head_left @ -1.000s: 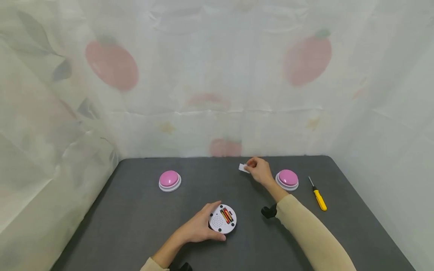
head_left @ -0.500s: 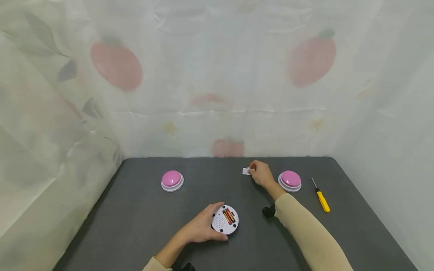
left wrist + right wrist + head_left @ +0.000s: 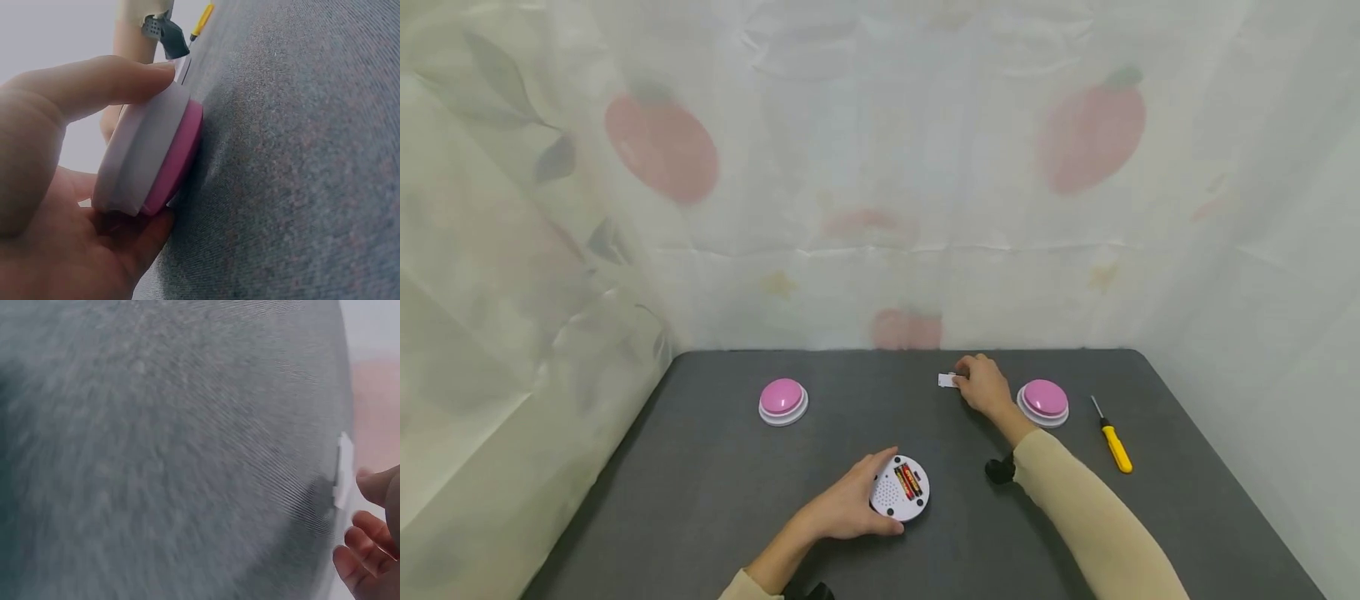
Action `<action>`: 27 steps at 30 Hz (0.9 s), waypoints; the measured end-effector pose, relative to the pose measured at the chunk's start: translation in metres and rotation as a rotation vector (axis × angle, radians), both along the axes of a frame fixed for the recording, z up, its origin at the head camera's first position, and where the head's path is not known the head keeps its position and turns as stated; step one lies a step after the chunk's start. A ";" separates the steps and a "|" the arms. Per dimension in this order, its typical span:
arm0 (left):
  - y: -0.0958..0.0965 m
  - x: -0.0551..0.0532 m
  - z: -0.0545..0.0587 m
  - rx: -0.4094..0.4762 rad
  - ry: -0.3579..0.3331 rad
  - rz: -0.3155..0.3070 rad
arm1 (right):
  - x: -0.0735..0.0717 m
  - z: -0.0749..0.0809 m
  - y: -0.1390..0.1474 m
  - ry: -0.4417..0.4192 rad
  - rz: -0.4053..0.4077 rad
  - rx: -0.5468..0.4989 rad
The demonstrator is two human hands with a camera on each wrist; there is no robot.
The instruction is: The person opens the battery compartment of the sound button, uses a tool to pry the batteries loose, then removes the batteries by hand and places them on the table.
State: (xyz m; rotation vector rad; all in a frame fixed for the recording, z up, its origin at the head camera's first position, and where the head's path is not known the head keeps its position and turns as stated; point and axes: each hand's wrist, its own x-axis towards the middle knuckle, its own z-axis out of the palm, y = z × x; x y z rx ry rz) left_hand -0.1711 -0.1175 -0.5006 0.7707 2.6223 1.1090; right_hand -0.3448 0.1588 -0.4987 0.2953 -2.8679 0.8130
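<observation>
My left hand [image 3: 847, 502] grips a round white push-button buzzer [image 3: 889, 498] by its rim, bottom side up. Two batteries [image 3: 907, 482] show in its uncovered compartment. In the left wrist view its pink dome [image 3: 177, 161] faces the table, with my thumb and fingers around the white base [image 3: 140, 147]. Near the back edge, a small white battery cover [image 3: 947, 380] lies on the table beside my right hand [image 3: 987, 387]. The right wrist view shows my thumb and fingers parted, a narrow gap from the cover [image 3: 343, 469].
Two more pink buzzers stand dome up on the dark grey table [image 3: 715, 500], one at the left [image 3: 782, 397] and one just right of my right hand [image 3: 1045, 399]. A yellow-handled screwdriver [image 3: 1117, 446] lies farther right. Printed curtains [image 3: 865, 167] hang behind and at the sides.
The battery cover, tilted in my right fingers a second ago, now lies flat on the table. My right hand has let go and drawn slightly right. My left hand still holds the buzzer.
</observation>
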 end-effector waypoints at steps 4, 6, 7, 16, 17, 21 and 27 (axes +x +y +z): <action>0.000 0.001 0.001 0.010 -0.010 -0.001 | 0.005 0.010 0.007 0.050 0.043 -0.023; -0.001 0.001 0.002 0.019 -0.021 0.001 | 0.009 0.017 0.011 0.070 0.061 -0.026; -0.001 0.001 0.002 0.021 -0.026 0.003 | 0.012 0.020 0.013 0.076 0.067 -0.032; -0.006 0.002 0.002 0.053 -0.005 0.028 | 0.044 0.045 0.035 0.161 0.097 -0.051; -0.006 0.002 0.002 0.052 0.000 0.029 | 0.048 0.047 0.037 0.169 0.097 -0.050; -0.008 0.001 0.002 0.054 0.000 0.030 | 0.066 0.052 0.049 0.172 0.097 -0.037; -0.009 0.000 0.003 0.074 -0.021 0.027 | 0.091 0.054 0.067 0.173 0.079 -0.057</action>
